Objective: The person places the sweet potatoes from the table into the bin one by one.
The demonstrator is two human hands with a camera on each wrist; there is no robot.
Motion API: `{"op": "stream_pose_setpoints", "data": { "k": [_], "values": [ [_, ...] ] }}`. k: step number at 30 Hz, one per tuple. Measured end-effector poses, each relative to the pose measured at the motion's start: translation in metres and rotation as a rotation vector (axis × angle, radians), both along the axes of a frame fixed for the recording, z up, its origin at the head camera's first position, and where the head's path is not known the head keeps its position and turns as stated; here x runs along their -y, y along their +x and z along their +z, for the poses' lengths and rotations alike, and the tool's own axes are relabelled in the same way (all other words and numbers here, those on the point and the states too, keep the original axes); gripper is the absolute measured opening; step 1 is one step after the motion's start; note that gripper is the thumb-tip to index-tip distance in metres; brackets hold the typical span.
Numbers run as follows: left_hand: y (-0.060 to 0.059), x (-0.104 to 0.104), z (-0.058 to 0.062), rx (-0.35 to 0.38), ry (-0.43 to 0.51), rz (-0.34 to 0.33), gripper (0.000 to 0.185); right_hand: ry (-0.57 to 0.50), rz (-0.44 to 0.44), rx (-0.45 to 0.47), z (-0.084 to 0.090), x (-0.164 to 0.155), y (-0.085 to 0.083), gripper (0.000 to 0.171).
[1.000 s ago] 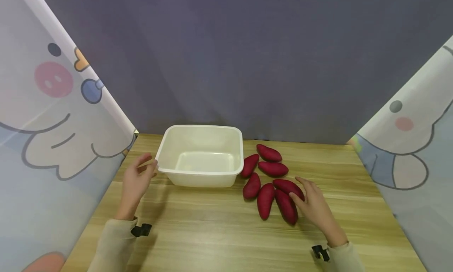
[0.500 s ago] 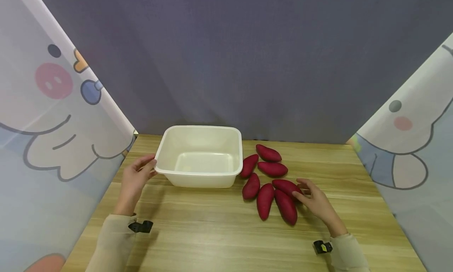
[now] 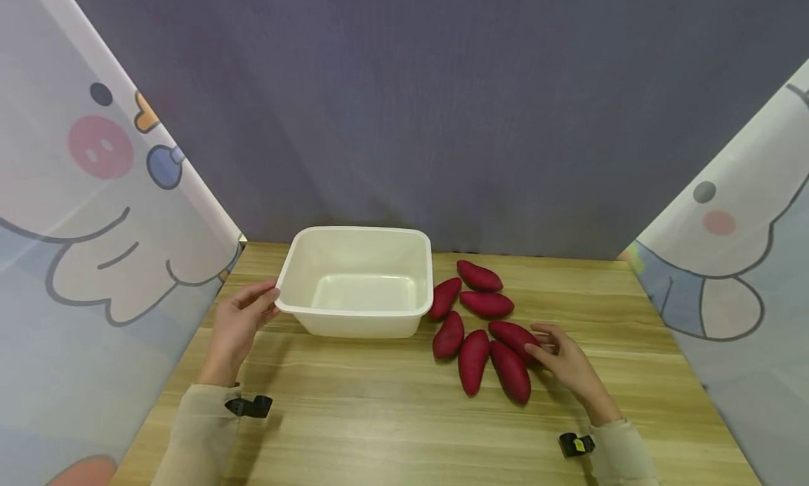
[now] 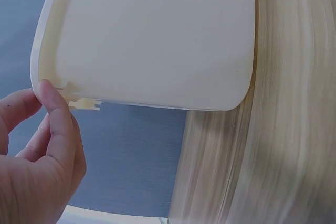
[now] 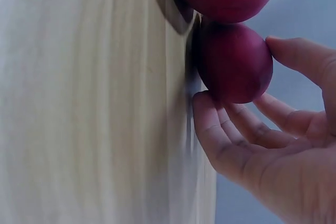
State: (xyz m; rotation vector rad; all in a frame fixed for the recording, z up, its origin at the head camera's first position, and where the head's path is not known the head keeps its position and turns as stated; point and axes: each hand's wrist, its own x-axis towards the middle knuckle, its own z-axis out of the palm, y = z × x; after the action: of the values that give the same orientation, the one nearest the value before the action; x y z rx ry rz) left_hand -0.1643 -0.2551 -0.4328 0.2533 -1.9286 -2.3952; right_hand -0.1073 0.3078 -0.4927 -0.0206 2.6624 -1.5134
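Note:
With thumb and fingers, my left hand (image 3: 237,331) pinches the left rim of a white plastic basin (image 3: 357,324). The left wrist view shows the thumb (image 4: 55,108) on the basin's rim (image 4: 35,61). On the right, my right hand (image 3: 569,366) grips the end of a dark red sweet potato (image 3: 513,338). In the right wrist view the thumb (image 5: 294,53) touches one side of that sweet potato (image 5: 236,66), and the fingers curl along its other side. Another sweet potato (image 3: 510,373) lies against it, nearer the table's front.
Several more sweet potatoes lie between the basin and my right hand, among them one (image 3: 474,363) in front and one (image 3: 479,276) at the back. The wooden table (image 3: 379,416) meets a grey curtain (image 3: 404,121) behind and printed cloth (image 3: 739,275) at the sides.
My left hand has closed its thumb and fingers onto the basin's rim. My right thumb and fingers have settled around the end of the sweet potato. The basin has hardly moved.

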Motion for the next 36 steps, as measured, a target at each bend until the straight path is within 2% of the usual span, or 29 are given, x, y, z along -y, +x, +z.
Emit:
{"op": "stream_pose_setpoints", "data": {
  "k": [7,14,19,28,32,36],
  "values": [
    [0.000,0.001,-0.001,0.014,-0.002,0.013,0.025,-0.006,-0.015,0.019,0.007,-0.003,0.000,0.058],
    [-0.001,0.002,-0.002,0.014,0.022,0.005,0.026,-0.153,0.014,0.020,0.033,0.003,-0.014,0.058],
    [0.000,0.002,-0.003,0.015,0.029,0.002,0.028,-0.173,0.061,-0.051,0.061,0.016,-0.036,0.055],
    [0.000,0.004,-0.003,0.015,0.025,-0.008,0.030,-0.149,0.173,-0.147,0.129,0.061,-0.085,0.053],
    [0.001,0.003,-0.002,0.012,0.013,-0.009,0.031,-0.136,0.233,-0.151,0.153,0.091,-0.110,0.053],
    [0.000,0.002,-0.003,0.003,0.020,-0.014,0.031,-0.174,0.299,-0.139,0.167,0.127,-0.133,0.053]
  ]
}}
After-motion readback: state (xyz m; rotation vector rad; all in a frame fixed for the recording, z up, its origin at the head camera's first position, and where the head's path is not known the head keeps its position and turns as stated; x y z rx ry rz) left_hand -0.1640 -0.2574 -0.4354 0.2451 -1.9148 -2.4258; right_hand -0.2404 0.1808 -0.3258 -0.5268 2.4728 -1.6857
